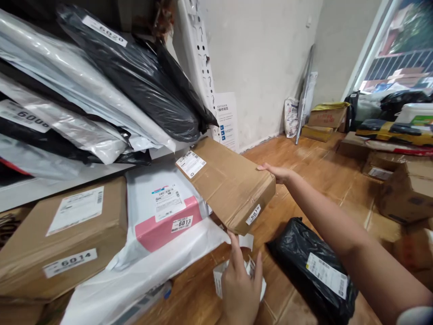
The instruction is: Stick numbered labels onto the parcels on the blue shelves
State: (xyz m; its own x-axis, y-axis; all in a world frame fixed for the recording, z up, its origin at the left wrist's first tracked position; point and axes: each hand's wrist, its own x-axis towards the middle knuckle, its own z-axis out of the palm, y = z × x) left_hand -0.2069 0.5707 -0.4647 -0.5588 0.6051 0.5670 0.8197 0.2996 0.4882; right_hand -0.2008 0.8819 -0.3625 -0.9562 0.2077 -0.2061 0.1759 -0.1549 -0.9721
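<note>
A flat brown cardboard box [233, 180] juts out at a tilt from the lower shelf level, beside the white-and-pink parcel [162, 234] labelled 6013. It has a shipping label on top and a 6019 sticker on its near end. My right hand [275, 173] grips the right edge, thumb on top, fingers partly hidden. My left hand [241, 282] is below with index finger and thumb spread, the index fingertip at the box's near lower corner. White label paper [219, 280] shows behind my left hand; whether the hand touches it I cannot tell.
A brown box [77, 230] labelled 6014 sits at left. Plastic mailer bags [135, 76] fill the shelf above, by a white perforated post [199, 54]. A black-wrapped parcel [304, 262] lies on the wooden floor [270, 149]. More cartons [406, 189] stand at right.
</note>
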